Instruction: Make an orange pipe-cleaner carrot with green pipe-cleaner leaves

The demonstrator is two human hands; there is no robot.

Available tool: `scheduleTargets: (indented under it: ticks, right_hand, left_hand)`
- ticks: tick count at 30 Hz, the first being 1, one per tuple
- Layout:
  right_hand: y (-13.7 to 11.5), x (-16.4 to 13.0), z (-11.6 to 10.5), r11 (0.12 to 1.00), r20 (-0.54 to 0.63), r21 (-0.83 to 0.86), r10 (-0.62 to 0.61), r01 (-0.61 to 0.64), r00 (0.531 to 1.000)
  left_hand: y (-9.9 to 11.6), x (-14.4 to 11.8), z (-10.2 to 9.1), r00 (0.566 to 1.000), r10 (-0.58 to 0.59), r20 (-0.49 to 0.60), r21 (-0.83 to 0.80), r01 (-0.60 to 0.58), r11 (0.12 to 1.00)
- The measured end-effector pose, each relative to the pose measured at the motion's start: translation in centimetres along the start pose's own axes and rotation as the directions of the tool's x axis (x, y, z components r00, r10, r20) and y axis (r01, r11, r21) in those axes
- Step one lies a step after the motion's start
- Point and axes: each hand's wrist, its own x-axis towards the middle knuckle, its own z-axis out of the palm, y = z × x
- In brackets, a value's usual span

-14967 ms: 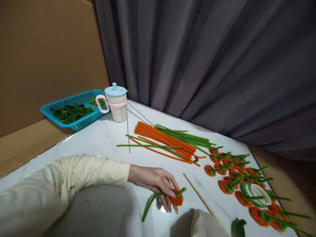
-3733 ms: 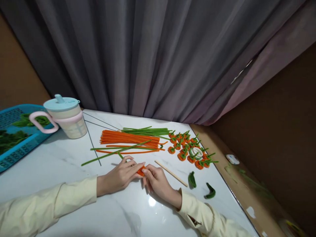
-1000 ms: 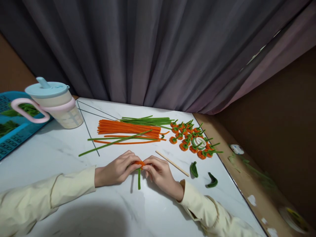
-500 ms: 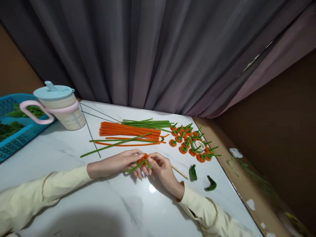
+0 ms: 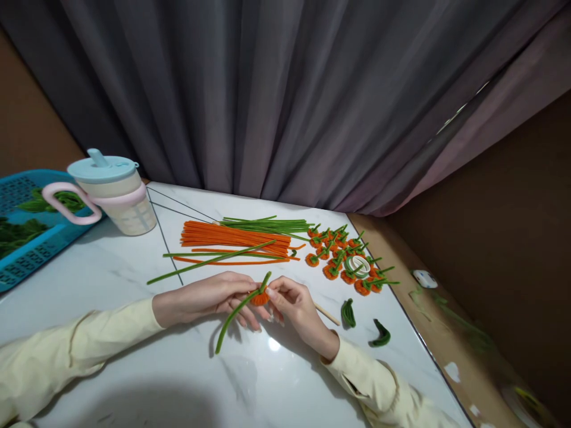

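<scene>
A small orange pipe-cleaner pumpkin (image 5: 260,298) is held above the table between my two hands. My left hand (image 5: 217,296) is closed on its left side, thumb on top and fingers underneath. A green pipe cleaner (image 5: 230,322) crosses the pumpkin's top, its long end hanging down toward me and a short end pointing up. From the right, my right hand (image 5: 295,304) pinches at the pumpkin's top with thumb and forefinger, where the green piece meets it. A thin wooden stick (image 5: 329,315) lies on the table, partly hidden behind my right hand.
Orange pipe cleaners (image 5: 234,233) and green ones (image 5: 272,225) lie in bundles ahead. Several finished pumpkins (image 5: 331,271) and a tape roll (image 5: 358,266) are at the right, near dark green coils (image 5: 348,313). A lidded cup (image 5: 129,208) and blue basket (image 5: 42,244) stand left.
The pumpkin has been tilted, so its orange side now faces me. The green pipe cleaner's long end has swung down toward me, and its short end now points up.
</scene>
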Motion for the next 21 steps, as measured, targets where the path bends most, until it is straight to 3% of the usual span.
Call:
scheduleTargets:
  ticks: [4, 7, 10, 16, 21]
  right_hand:
    - [-0.1, 0.2, 0.0, 1.000, -0.028, -0.009, 0.003, -0.003, 1.000]
    - [-0.2, 0.4, 0.1, 1.000, -0.111, 0.017, -0.012, 0.014, 0.994]
    - [-0.4, 0.3, 0.2, 1.000, -0.175, 0.010, -0.009, 0.011, 0.985]
    - [-0.7, -0.2, 1.1, 0.973, -0.119, -0.213, 0.059, -0.084, 0.991]
    - [-0.7, -0.3, 1.7, 0.971, -0.083, -0.128, 0.192, -0.201, 0.978]
  left_hand:
    - [-0.3, 0.2, 0.0, 1.000, 0.028, 0.001, 0.015, -0.028, 0.999]
    - [-0.8, 0.6, 0.3, 0.991, 0.083, -0.101, 0.049, -0.079, 0.996]
    - [-1.6, 1.1, 0.5, 0.954, 0.194, -0.228, 0.141, -0.165, 0.976]
    - [-2.8, 1.3, 0.6, 0.851, 0.361, -0.381, 0.373, -0.215, 0.903]
    - [-3.4, 1.3, 0.7, 0.827, 0.408, -0.388, 0.351, -0.277, 0.895]
